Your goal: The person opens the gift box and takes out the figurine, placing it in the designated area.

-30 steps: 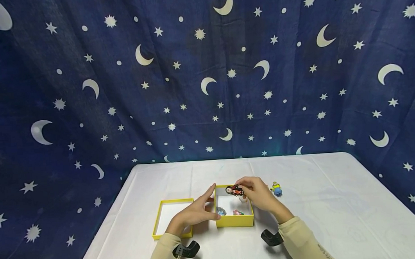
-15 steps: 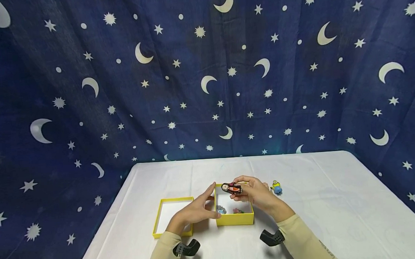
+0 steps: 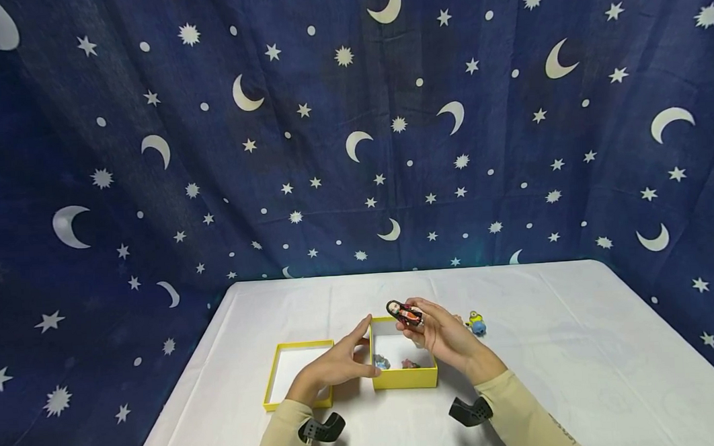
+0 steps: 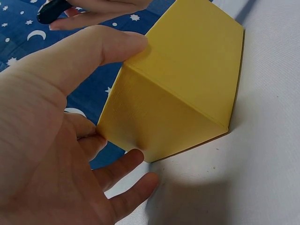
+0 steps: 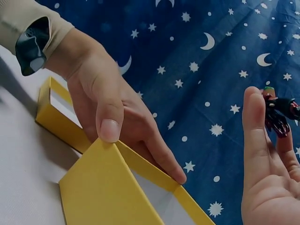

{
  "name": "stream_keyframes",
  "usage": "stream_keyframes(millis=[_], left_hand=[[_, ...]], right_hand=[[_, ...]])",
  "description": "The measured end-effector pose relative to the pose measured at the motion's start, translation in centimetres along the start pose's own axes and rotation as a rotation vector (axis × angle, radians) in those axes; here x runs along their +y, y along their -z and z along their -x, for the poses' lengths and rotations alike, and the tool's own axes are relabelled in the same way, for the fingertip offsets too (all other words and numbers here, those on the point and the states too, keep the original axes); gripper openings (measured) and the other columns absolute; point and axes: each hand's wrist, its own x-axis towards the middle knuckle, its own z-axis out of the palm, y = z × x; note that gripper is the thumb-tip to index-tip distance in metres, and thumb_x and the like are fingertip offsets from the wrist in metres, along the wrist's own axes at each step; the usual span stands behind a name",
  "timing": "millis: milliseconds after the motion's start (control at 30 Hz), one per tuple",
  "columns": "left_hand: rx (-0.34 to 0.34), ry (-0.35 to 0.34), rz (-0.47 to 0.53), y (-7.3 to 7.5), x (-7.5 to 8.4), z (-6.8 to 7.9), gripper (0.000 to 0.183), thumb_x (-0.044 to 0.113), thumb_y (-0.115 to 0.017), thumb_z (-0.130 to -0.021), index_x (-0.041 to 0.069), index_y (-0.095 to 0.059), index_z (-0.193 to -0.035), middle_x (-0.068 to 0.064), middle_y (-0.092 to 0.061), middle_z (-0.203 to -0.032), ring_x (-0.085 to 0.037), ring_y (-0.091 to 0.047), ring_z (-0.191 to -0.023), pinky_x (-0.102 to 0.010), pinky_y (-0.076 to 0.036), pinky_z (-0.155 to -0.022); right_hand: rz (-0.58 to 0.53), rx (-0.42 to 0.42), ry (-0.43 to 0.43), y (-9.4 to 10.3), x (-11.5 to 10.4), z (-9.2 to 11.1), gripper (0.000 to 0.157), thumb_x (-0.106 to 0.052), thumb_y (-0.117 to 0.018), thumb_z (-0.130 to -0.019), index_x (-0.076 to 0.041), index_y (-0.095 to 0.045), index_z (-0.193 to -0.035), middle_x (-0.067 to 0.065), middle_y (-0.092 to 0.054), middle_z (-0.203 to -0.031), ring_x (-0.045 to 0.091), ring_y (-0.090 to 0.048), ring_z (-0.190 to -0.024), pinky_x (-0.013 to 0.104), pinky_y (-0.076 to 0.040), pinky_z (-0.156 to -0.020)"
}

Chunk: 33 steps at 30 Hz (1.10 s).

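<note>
My right hand [image 3: 451, 343] pinches a small figurine [image 3: 405, 313] with long black hair and dark clothes, held above the yellow box [image 3: 405, 379]. The right wrist view shows only part of that figurine [image 5: 281, 112], between thumb and fingers. With its thumb at the near left corner and index finger at the far one, my left hand [image 3: 334, 369] holds the box across its left side. Inside the open box lie a bluish small figure [image 3: 381, 362] and a pinkish one [image 3: 409, 364]. The left wrist view shows only the outer walls of the box [image 4: 187, 61].
A yellow-rimmed box lid [image 3: 286, 368], white inside, lies left of the box, partly behind my left hand. To the right of my right hand is a yellow-and-blue minion figure [image 3: 476, 324]. White cloth covers the table [image 3: 551, 347]; a dark blue starry curtain [image 3: 329, 150] hangs behind.
My right hand has lifted the figurine up from inside the box and turned so that its palm side shows more. My left hand and the box have stayed put.
</note>
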Motion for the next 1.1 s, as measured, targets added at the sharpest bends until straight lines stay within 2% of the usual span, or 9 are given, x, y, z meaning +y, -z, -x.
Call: stream_keyframes(millis=[133,200,300,433,500,567,800,967,1100], left_hand=[[0.002,0.004,0.01,-0.05,0.07,0.05,0.11,0.03,-0.078,-0.081,0.017,-0.007,-0.165,-0.011,-0.028,-0.167,-0.033,-0.04,-0.146,-0.056,-0.033,-0.12],[0.003,0.005,0.014,-0.05,0.07,0.06,0.11,0.03,-0.077,-0.081,0.017,-0.007,-0.165,-0.011,-0.026,-0.167,-0.033,-0.04,-0.147,-0.057,-0.033,-0.12],[0.005,0.007,0.017,-0.06,0.04,0.05,0.109,0.029,-0.077,-0.081,0.019,-0.007,-0.165,-0.009,-0.025,-0.168,-0.032,-0.04,-0.147,-0.056,-0.033,-0.12],[0.007,0.014,0.029,-0.08,0.0,0.05,0.109,0.029,-0.078,-0.081,0.022,-0.008,-0.165,-0.008,-0.026,-0.168,-0.03,-0.04,-0.146,-0.056,-0.033,-0.12],[0.007,0.02,0.032,-0.08,0.0,0.05,0.11,0.029,-0.078,-0.08,0.023,-0.009,-0.165,-0.009,-0.028,-0.167,-0.03,-0.041,-0.145,-0.056,-0.034,-0.12],[0.008,0.023,0.034,-0.07,0.02,0.07,0.109,0.029,-0.078,-0.08,0.023,-0.009,-0.165,-0.01,-0.029,-0.166,-0.031,-0.041,-0.145,-0.056,-0.034,-0.12],[0.009,0.03,0.032,-0.1,0.05,0.05,0.109,0.029,-0.078,-0.08,0.023,-0.009,-0.165,-0.013,-0.034,-0.163,-0.033,-0.042,-0.145,-0.056,-0.034,-0.119],[0.008,0.035,0.033,-0.12,0.04,0.03,0.11,0.028,-0.078,-0.08,0.022,-0.008,-0.165,-0.014,-0.037,-0.161,-0.034,-0.042,-0.145,-0.055,-0.034,-0.12],[0.009,0.04,0.038,-0.12,0.03,0.06,0.11,0.028,-0.078,-0.081,0.022,-0.008,-0.165,-0.014,-0.035,-0.162,-0.034,-0.042,-0.145,-0.056,-0.033,-0.12]], right_hand=[[0.051,0.018,0.026,-0.11,-0.03,-0.08,0.014,-0.016,-0.04,-0.11,-0.013,-0.047,-0.121,0.007,-0.053,-0.127,0.014,-0.071,-0.103,0.019,-0.058,-0.088],[0.069,0.011,0.045,-0.06,-0.02,-0.13,0.016,-0.011,-0.043,-0.109,-0.013,-0.045,-0.125,0.007,-0.052,-0.128,0.015,-0.071,-0.107,0.021,-0.057,-0.091],[0.085,-0.013,0.078,0.1,0.0,-0.16,0.031,-0.006,-0.043,-0.108,-0.013,-0.038,-0.137,0.008,-0.049,-0.133,0.016,-0.07,-0.111,0.023,-0.056,-0.095],[0.096,-0.051,0.106,0.28,-0.08,-0.15,0.054,-0.001,-0.037,-0.108,-0.012,-0.02,-0.158,0.009,-0.046,-0.14,0.017,-0.068,-0.116,0.024,-0.055,-0.099],[0.105,-0.06,0.113,0.34,-0.15,-0.14,0.06,-0.001,-0.035,-0.108,-0.01,-0.011,-0.162,0.009,-0.048,-0.141,0.017,-0.067,-0.118,0.025,-0.054,-0.101],[0.111,-0.051,0.109,0.26,-0.27,-0.09,0.06,-0.001,-0.034,-0.108,-0.007,-0.009,-0.163,0.007,-0.051,-0.141,0.018,-0.067,-0.119,0.026,-0.053,-0.102],[0.182,-0.02,0.075,0.07,-0.59,0.06,0.055,-0.005,-0.036,-0.109,-0.005,-0.019,-0.162,0.006,-0.049,-0.146,0.018,-0.065,-0.122,0.028,-0.051,-0.106],[0.363,0.004,0.098,0.22,-0.55,0.11,0.054,-0.013,-0.043,-0.109,-0.009,-0.028,-0.16,-0.006,-0.057,-0.142,0.012,-0.06,-0.128,0.025,-0.049,-0.107],[0.493,0.081,0.101,0.09,-0.6,0.08,0.055,-0.018,-0.051,-0.106,-0.011,-0.034,-0.158,-0.01,-0.059,-0.14,0.006,-0.056,-0.123,0.024,-0.046,-0.099]])
